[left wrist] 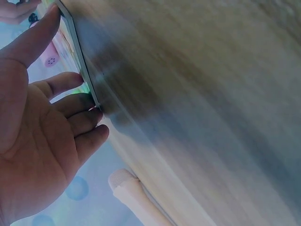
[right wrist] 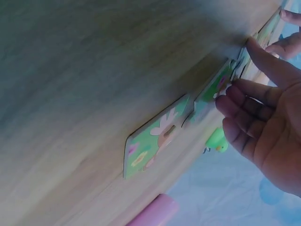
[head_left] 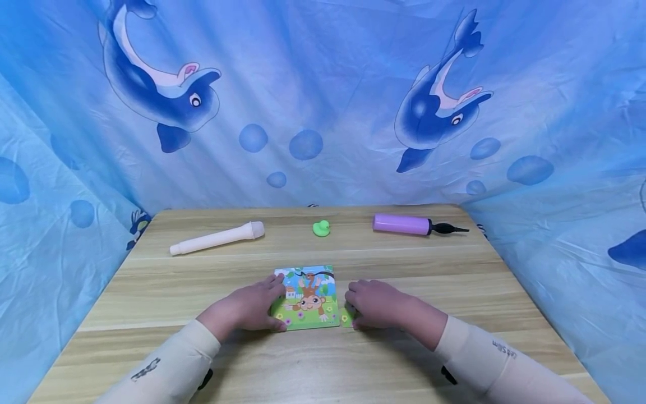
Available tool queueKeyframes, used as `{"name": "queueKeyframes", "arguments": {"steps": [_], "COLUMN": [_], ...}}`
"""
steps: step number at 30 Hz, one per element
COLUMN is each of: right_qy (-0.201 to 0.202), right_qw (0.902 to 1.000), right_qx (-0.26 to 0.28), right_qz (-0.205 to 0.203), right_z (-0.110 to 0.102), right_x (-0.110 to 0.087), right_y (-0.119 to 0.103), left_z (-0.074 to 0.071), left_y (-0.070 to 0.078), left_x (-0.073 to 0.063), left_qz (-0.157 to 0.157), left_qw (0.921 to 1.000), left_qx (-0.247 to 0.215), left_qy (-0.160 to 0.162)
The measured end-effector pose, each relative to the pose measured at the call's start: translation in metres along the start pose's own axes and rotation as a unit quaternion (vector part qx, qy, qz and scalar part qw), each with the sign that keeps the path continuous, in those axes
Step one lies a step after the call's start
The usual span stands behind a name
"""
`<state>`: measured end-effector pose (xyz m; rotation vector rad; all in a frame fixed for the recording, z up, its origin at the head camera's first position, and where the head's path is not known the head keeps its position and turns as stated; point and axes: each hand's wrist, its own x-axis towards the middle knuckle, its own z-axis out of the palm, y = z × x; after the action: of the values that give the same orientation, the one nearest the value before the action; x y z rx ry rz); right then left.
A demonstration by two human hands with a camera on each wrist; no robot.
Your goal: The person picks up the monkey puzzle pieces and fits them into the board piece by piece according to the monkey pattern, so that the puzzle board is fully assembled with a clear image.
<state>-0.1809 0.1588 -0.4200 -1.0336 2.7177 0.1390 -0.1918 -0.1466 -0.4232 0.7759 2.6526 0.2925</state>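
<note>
A square monkey picture puzzle (head_left: 310,297) lies flat on the table, seams running across its picture. My left hand (head_left: 254,304) rests at its left side, thumb at the near corner and fingers along the edge; the left wrist view shows that hand (left wrist: 44,127) with loosely extended fingers touching the thin edge. To the right of the puzzle, my right hand (head_left: 375,304) pinches a small green puzzle piece (head_left: 346,318) between thumb and fingers, partly covering it. In the right wrist view, another green puzzle piece (right wrist: 157,136) lies on the table beside the right hand (right wrist: 268,113).
Along the back of the wooden table (head_left: 313,365) are a white toy microphone (head_left: 217,238), a green rubber duck (head_left: 321,228) and a purple balloon pump (head_left: 404,224) with a black nozzle. A blue dolphin-print curtain (head_left: 323,84) hangs behind and at both sides.
</note>
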Motion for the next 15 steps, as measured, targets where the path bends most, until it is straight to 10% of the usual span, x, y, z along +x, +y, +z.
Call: {"name": "queueKeyframes", "arguments": {"steps": [15], "right_qy": [0.023], "right_qw": [0.9821], "right_qx": [0.182], "right_qz": [-0.042], "right_z": [-0.0033], "right_x": [0.0097], "right_y": [0.0024], "left_z": [0.0016], "left_y": [-0.0021], "left_x": [0.0003], "left_qz": [0.002], "left_qw": [1.0], "left_qx": [0.007], "left_qy": [0.006]}}
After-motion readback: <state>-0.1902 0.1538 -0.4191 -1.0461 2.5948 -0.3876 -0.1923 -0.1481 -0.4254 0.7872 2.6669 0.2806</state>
